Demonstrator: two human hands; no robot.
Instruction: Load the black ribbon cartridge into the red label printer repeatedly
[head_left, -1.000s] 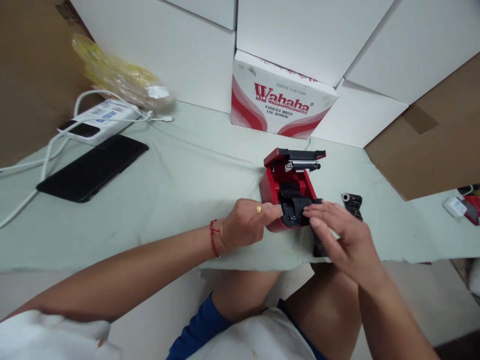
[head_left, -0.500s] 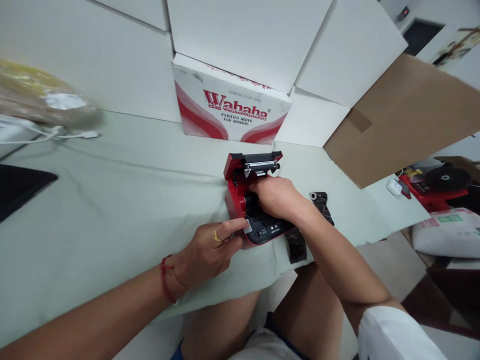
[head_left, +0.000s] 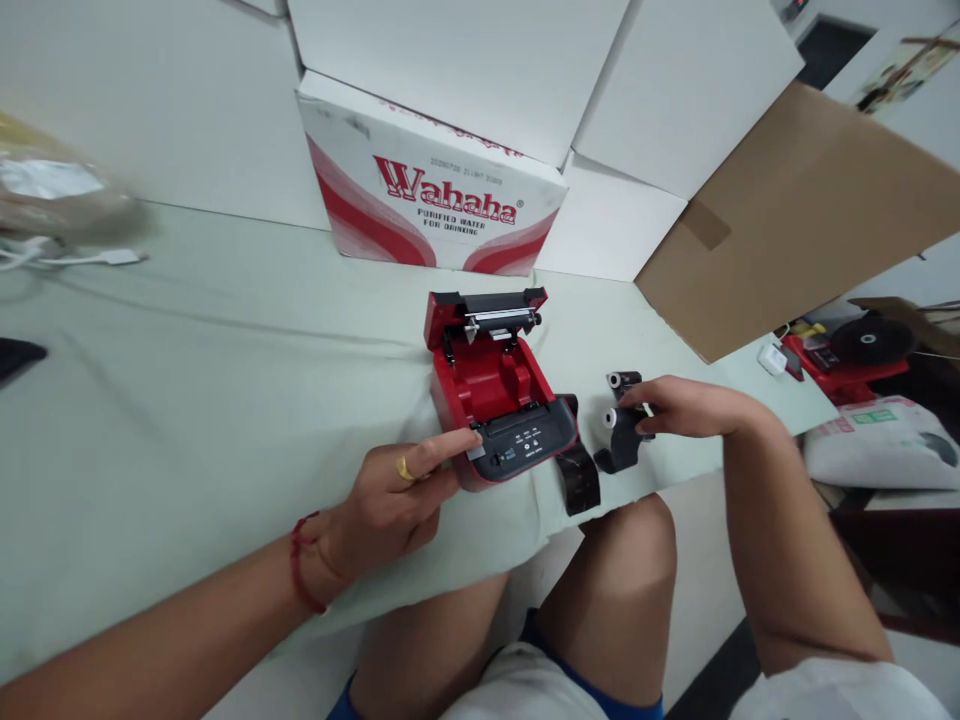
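Note:
A red printer (head_left: 487,385) stands on the pale green cloth with its lid hinged open, and its red compartment shows no roll inside. My left hand (head_left: 390,500) grips its black front panel, the index finger lying beside a small silvery label (head_left: 474,450). To the right, my right hand (head_left: 686,408) has its fingers on a black ribbon with white-cored spools (head_left: 622,440). A loose dark strip of that ribbon (head_left: 579,480) lies against the printer's front corner.
A white and red Wahaha water carton (head_left: 427,190) and white boxes stand behind the cloth (head_left: 225,300). A brown cardboard sheet (head_left: 780,220) leans at the right. Farther right are a red device with a black roll (head_left: 855,350) and a white sack (head_left: 881,450).
My right hand has left the printer and moved right, and the black ribbon now lies outside it. The red compartment is uncovered. The view has swung left-to-right, and my left hand stays at the front.

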